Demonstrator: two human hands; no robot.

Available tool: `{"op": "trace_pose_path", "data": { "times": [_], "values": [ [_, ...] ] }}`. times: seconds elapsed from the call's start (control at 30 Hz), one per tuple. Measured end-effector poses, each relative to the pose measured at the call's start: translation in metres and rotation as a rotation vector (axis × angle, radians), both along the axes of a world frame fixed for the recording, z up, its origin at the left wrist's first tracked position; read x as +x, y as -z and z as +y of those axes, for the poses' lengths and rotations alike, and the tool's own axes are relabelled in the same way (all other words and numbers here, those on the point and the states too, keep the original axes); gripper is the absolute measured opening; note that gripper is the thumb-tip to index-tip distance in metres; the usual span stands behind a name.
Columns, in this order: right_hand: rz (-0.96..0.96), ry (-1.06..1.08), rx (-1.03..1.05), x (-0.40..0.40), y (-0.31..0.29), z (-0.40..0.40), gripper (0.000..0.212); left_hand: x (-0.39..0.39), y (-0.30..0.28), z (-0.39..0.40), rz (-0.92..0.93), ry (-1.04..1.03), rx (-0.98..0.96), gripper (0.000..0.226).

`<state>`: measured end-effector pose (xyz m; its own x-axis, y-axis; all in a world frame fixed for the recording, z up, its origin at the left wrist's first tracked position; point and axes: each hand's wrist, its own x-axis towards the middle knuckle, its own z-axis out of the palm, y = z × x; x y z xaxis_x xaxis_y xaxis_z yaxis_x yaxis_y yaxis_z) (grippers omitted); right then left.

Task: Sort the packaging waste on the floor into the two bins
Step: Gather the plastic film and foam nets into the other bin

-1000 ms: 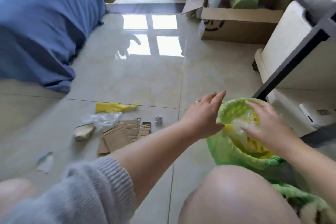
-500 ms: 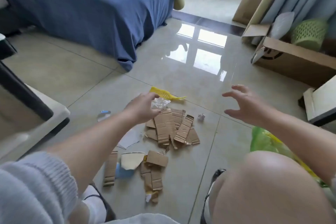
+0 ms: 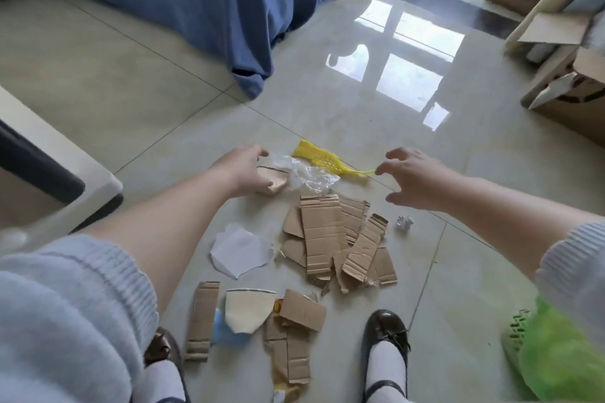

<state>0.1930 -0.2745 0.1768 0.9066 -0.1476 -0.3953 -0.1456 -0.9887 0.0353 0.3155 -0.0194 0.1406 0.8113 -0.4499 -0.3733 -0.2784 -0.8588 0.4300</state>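
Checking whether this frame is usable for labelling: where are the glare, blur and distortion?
Head view: window glare mirrors brightly on the glossy floor tiles; the near sleeves and green bin at the bottom edge are blurred; wide-angle bending shows at the edges; the central cardboard pieces are sharp.

Torn brown cardboard pieces, yellow mesh net, crumpled clear plastic strewn on floor tiles

Bright, even daylight fills the room. A window's reflection glares white on the glossy tiled floor at far right, washing out the tile there. Shadows are soft and faint. The wide-angle lens bends straight tile lines toward the edges. The near grey sleeves and the green bin at near right are blurred; the centre is reasonably sharp.
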Motion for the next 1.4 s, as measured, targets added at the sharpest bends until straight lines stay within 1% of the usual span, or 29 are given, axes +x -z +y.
{"op": "trace_pose_path", "data": {
  "times": [0.13,0.27,0.33,0.37,0.43,0.5,0.57,0.6,0.67,0.7,0.77,0.83,0.87,0.97,1.03,1.1,1.23,1.33,1.4],
  "values": [
    [0.014,-0.002,0.035,0.049,0.045,-0.015,0.058,0.025,0.04,-0.035,-0.02,0.115,0.046,0.063],
    [-0.024,0.023,0.119,0.092,0.101,-0.028,0.05,0.048,0.088,-0.058,-0.229,0.233,0.219,0.067],
    [-0.008,0.053,0.142,0.109,0.133,-0.035,0.048,0.057,0.116,-0.069,-0.248,0.319,0.285,0.066],
    [0.001,0.072,0.155,0.118,0.15,-0.038,0.047,0.062,0.13,-0.075,-0.242,0.366,0.311,0.063],
    [0.005,0.113,0.172,0.133,0.183,-0.044,0.045,0.07,0.158,-0.088,-0.257,0.461,0.337,0.048],
    [-0.022,0.116,0.139,0.145,0.211,-0.048,0.042,0.075,0.179,-0.102,-0.299,0.546,0.366,0.043],
    [-0.074,0.114,0.124,0.157,0.232,-0.05,0.04,0.08,0.196,-0.116,-0.328,0.601,0.394,0.048],
    [-0.089,0.112,0.129,0.164,0.239,-0.051,0.043,0.083,0.203,-0.122,-0.326,0.614,0.402,0.054],
    [-0.06,0.058,0.14,0.175,0.251,-0.054,0.055,0.087,0.212,-0.134,-0.291,0.646,0.432,0.065],
    [-0.022,0.006,0.137,0.18,0.254,-0.055,0.062,0.088,0.215,-0.138,-0.278,0.673,0.45,0.068],
    [0.023,-0.119,0.095,0.187,0.261,-0.058,0.065,0.092,0.225,-0.142,-0.292,0.712,0.455,0.066],
    [-0.005,-0.193,0.043,0.19,0.265,-0.06,0.059,0.095,0.231,-0.143,-0.342,0.711,0.413,0.062],
    [-0.018,-0.195,0.041,0.19,0.267,-0.059,0.056,0.096,0.232,-0.143,-0.352,0.703,0.386,0.058],
    [-0.052,-0.125,0.091,0.185,0.274,-0.059,0.045,0.098,0.229,-0.143,-0.323,0.642,0.324,0.04],
    [-0.101,-0.03,0.126,0.182,0.27,-0.064,0.035,0.102,0.222,-0.143,-0.304,0.594,0.258,0.038],
    [-0.162,0.04,0.162,0.177,0.257,-0.073,0.033,0.104,0.211,-0.142,-0.298,0.523,0.165,0.04],
    [-0.254,0.09,0.247,0.144,0.212,-0.089,0.033,0.091,0.182,-0.138,-0.283,0.377,0.032,0.039],
    [-0.336,0.184,0.298,0.098,0.173,-0.098,0.03,0.063,0.153,-0.138,-0.269,0.356,-0.042,0.038],
    [-0.342,0.248,0.307,0.057,0.15,-0.102,0.029,0.037,0.133,-0.141,-0.264,0.376,-0.087,0.038]
  ]
}}
